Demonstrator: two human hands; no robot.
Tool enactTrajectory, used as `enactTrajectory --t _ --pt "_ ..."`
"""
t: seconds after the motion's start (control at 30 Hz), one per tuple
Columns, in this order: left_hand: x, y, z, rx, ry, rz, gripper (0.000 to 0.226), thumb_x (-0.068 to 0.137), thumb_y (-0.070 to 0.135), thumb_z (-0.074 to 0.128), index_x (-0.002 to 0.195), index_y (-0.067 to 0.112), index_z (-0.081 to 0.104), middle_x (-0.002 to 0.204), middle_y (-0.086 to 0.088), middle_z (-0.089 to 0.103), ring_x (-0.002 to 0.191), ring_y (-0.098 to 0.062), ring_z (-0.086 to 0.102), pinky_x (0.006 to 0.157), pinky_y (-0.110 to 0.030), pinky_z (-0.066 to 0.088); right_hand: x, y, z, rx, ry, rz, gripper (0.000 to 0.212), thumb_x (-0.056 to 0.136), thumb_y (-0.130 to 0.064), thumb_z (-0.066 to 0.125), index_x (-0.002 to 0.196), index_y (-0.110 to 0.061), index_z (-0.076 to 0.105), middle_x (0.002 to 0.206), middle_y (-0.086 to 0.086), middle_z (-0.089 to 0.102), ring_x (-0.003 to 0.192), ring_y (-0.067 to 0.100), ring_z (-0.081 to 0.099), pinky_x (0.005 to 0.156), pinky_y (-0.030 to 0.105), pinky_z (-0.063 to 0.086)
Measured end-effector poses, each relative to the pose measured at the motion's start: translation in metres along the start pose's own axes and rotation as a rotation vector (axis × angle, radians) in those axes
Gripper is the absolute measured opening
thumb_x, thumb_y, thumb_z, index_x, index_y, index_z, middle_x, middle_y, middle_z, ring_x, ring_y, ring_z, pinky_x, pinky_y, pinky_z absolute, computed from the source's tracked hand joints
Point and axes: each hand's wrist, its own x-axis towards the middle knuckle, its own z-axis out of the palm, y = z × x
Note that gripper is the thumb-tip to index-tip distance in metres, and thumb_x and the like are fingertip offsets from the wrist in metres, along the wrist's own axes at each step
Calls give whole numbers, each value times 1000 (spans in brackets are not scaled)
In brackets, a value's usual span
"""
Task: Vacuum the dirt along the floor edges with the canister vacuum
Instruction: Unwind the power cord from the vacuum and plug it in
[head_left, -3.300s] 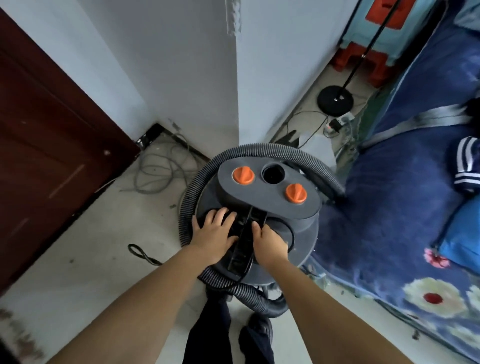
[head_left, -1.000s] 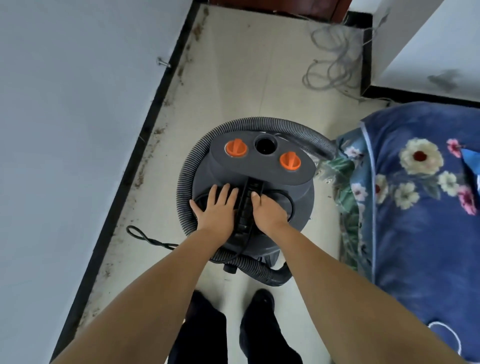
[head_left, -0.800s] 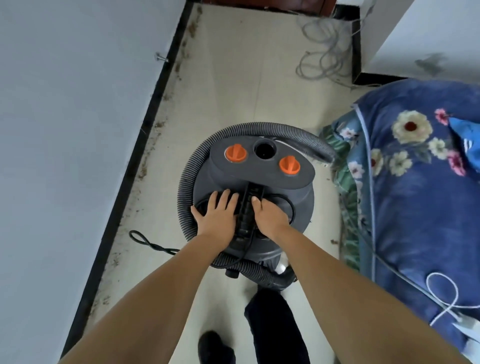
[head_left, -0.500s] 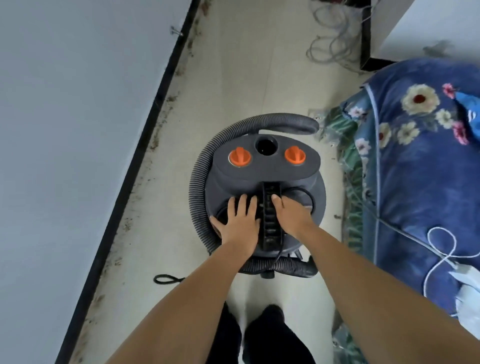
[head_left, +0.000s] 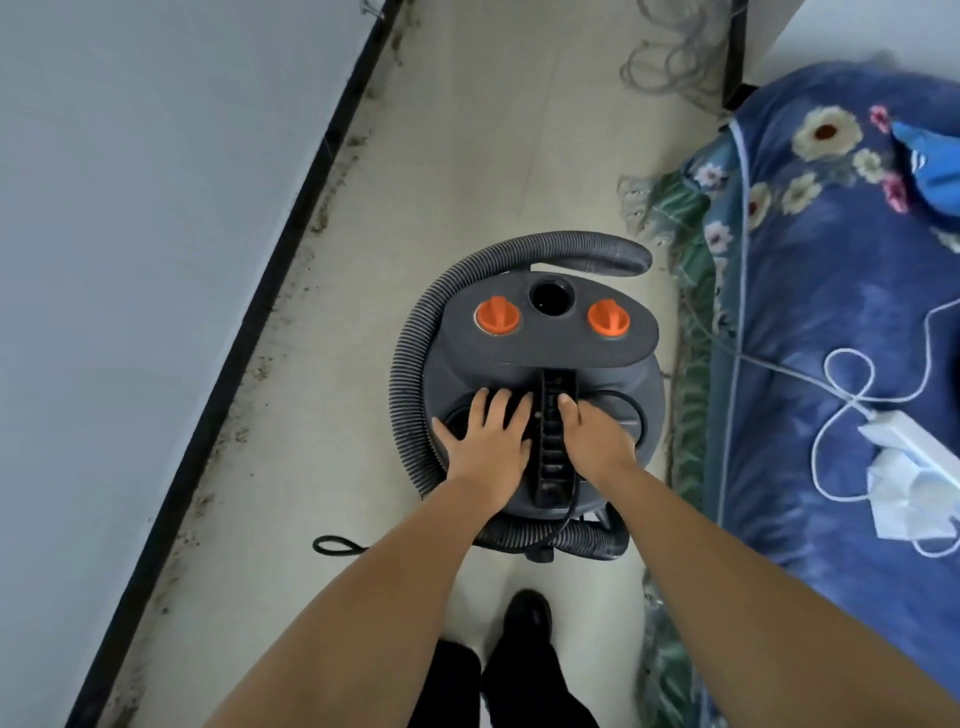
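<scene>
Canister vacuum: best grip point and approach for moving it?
Grip the black ribbed handle running front to back across the canister vacuum lid, from above. It stands raised, with recesses either side for fingers; left hand and right hand flank it.

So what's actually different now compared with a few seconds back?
The canister vacuum has been swung away from the corner by the brown door and now stands in the strip of floor between the dirty baseboard and the bed, drawn slightly back along it. Unchanged: the left hand and right hand remain on its lid either side of the handle, and the hose stays wrapped around it.
</scene>
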Motion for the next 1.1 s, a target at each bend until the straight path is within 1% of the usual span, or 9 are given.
enactTrajectory --t 0.1,0.4,0.53,0.7,0.8,0.87,0.93,1.0,1.1 --pt "-25 -3 16 39 -12 67 56 103 36 29 153 35 4 159 4 5 148 -18 -4 107 -74 7 -30 17 18 39 19 68 44 104 -47 18 91 -18 50 106 10 64 106 33 57 97 45 40" --pt "-102 -31 53 119 -14 134 56 98 38 40 150 31 19 155 5 15 145 -17 6 106 -72 14 -115 38 78 170 2 84 48 104 -45 23 111 -15 59 113 11 66 112 33 57 101 49 38" --pt "-124 -45 63 110 -15 118 56 98 40 41 149 32 20 155 6 15 145 -16 5 107 -70 18 -136 36 94 154 -16 45 45 104 -47 20 102 -18 56 111 11 66 109 33 57 100 51 38" --pt "-146 -52 76 121 17 98 58 97 42 42 150 32 20 155 5 17 145 -17 7 105 -69 23 -152 35 101 114 -71 33 51 104 -46 19 110 -12 56 114 12 64 110 33 56 101 49 39" --pt "-159 -57 81 74 30 90 60 97 42 45 151 33 20 156 3 15 145 -19 9 108 -66 21 -162 46 102 131 -132 -76 35 104 -38 31 90 -13 51 100 10 62 101 32 56 89 39 42" --pt "-167 -63 84 -44 85 42 65 95 42 52 151 30 22 158 -4 11 146 -23 9 114 -59 19 -171 60 95 162 -116 -192 23 102 -27 42 85 -16 51 92 5 58 96 27 56 80 35 41" --pt "-173 -67 87 -246 201 -71 71 92 39 59 151 21 24 158 -10 10 146 -28 11 116 -49 22 -176 79 87 88 51 -336 14 98 -16 51 105 -14 63 108 6 61 107 26 56 90 35 45" --pt "-176 -67 90 -489 278 -292 75 91 34 62 152 14 22 154 -15 17 142 -32 18 113 -42 26 -177 90 78 -77 186 -484 35 93 -13 58 129 -10 58 130 7 56 122 26 50 100 36 42" --pt "-177 -61 92 -722 223 -587 76 93 29 60 153 13 16 148 -19 25 137 -36 26 110 -43 30 -176 87 72 -363 52 -586 60 93 -27 58 147 -14 36 150 4 39 138 24 33 112 38 26"
